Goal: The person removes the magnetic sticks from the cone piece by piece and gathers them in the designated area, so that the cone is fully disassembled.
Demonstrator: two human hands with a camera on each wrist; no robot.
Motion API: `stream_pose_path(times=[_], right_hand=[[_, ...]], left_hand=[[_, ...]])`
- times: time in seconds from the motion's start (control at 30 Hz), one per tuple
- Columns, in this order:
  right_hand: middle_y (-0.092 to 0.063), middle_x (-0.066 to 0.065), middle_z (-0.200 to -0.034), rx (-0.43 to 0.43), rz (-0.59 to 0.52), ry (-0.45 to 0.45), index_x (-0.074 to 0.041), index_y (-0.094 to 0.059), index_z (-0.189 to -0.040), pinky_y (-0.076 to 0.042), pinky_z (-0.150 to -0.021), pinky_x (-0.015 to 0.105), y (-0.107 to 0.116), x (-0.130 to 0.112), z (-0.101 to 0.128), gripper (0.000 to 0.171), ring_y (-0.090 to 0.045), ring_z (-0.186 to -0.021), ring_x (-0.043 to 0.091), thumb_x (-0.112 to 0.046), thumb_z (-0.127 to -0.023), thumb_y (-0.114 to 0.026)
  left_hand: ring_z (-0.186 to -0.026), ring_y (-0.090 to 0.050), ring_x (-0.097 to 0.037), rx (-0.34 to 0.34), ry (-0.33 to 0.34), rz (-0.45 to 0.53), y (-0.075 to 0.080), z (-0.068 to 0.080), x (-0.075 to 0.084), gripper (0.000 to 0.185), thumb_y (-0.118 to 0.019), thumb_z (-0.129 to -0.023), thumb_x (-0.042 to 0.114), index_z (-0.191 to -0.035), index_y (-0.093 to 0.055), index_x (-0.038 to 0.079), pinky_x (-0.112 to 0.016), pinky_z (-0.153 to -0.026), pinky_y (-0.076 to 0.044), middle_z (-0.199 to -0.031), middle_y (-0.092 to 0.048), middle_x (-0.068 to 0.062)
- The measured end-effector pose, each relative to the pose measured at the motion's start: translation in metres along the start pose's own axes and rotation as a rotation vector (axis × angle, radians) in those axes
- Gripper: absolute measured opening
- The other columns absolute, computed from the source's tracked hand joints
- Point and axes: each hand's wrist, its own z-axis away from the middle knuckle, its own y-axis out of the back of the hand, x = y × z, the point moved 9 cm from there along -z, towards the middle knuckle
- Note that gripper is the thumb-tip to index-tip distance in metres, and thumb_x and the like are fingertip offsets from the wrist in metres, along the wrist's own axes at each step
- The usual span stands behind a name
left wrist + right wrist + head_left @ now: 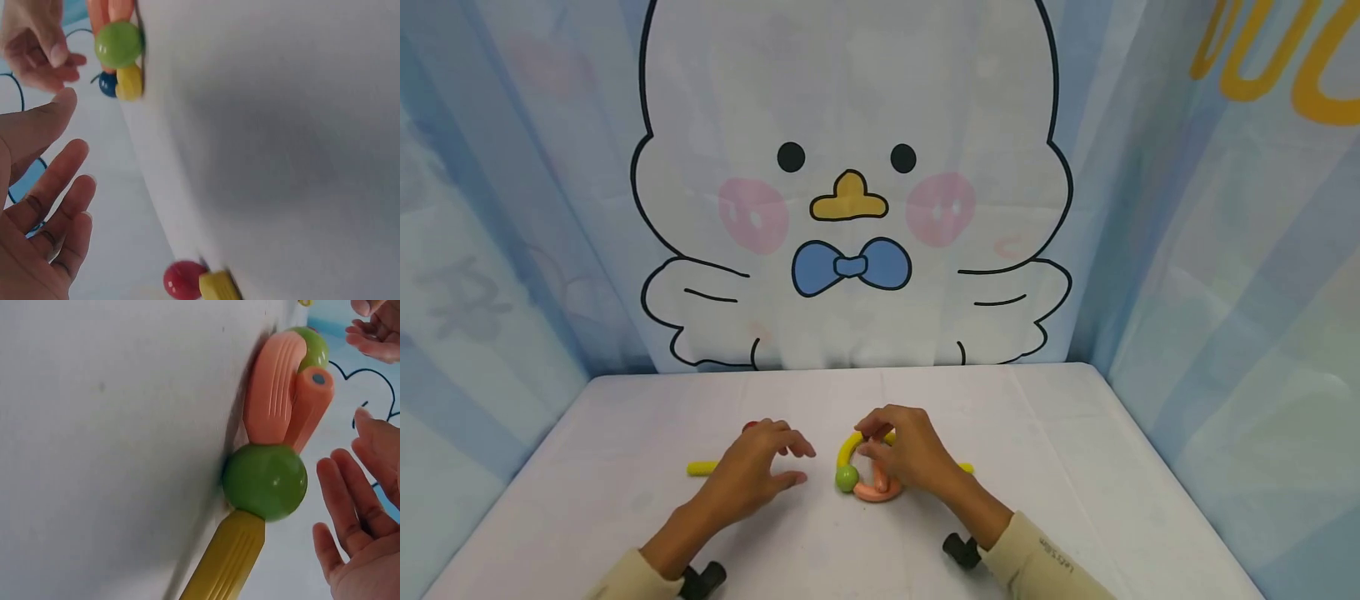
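Observation:
A ring of toy rods and balls lies on the table. It includes a curved yellow rod (846,451), a light green ball (847,478) and a curved orange rod (877,494). Inside stands or leans another orange rod (309,406). My right hand (912,450) hovers over the ring with loosely bent fingers, covering its right part. The right wrist view shows those fingers apart from the darker green ball (265,481). My left hand (747,477) is held over the table left of the ring, fingers spread and nothing between them. A blue ball (107,84) shows at the ring's far side.
Beyond my left hand are a red ball (749,426) and a yellow rod (702,469), partly hidden by it. Another yellow rod (966,468) pokes out past my right wrist. A curtain with a cartoon bird (850,333) hangs behind the white table (1075,500).

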Motion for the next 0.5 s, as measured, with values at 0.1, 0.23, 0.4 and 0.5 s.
stream_pose_path(times=[0.1, 0.23, 0.4, 0.5], right_hand=[[-0.080, 0.004, -0.106, 0.029, 0.001, 0.004, -0.010, -0.079, -0.114, -0.062, -0.089, 0.044, 0.007, 0.004, -0.004, 0.023, -0.072, -0.094, 0.015, -0.013, -0.092, -0.084], [-0.080, 0.004, -0.107, 0.068, 0.009, -0.017, -0.010, -0.079, -0.114, -0.061, -0.089, 0.049, 0.014, 0.011, -0.009, 0.023, -0.073, -0.095, 0.017, -0.013, -0.092, -0.084], [-0.080, 0.008, -0.111, 0.085, 0.014, -0.063, -0.009, -0.079, -0.115, -0.061, -0.091, 0.048, 0.019, 0.020, -0.014, 0.024, -0.073, -0.096, 0.018, -0.013, -0.092, -0.084], [-0.080, 0.008, -0.111, 0.078, 0.018, -0.083, -0.009, -0.079, -0.114, -0.061, -0.091, 0.048, 0.019, 0.025, -0.016, 0.023, -0.073, -0.095, 0.018, -0.013, -0.092, -0.084]], left_hand=[[-0.096, -0.062, -0.013, 0.006, -0.032, 0.030, -0.007, -0.001, 0.010, 0.029, -0.095, -0.079, 0.019, -0.103, -0.079, 0.026, -0.027, -0.085, -0.056, -0.100, -0.073, 0.009], [-0.097, -0.061, -0.012, 0.007, -0.084, 0.061, -0.018, -0.003, 0.023, 0.030, -0.094, -0.080, 0.020, -0.105, -0.079, 0.024, -0.027, -0.085, -0.056, -0.102, -0.074, 0.008], [-0.100, -0.062, -0.013, 0.008, -0.129, 0.113, -0.030, -0.007, 0.035, 0.030, -0.093, -0.082, 0.020, -0.108, -0.078, 0.020, -0.031, -0.087, -0.056, -0.105, -0.074, 0.008], [-0.101, -0.062, -0.013, 0.005, -0.137, 0.135, -0.035, -0.009, 0.040, 0.031, -0.093, -0.082, 0.023, -0.109, -0.078, 0.021, -0.032, -0.088, -0.056, -0.106, -0.073, 0.008]])
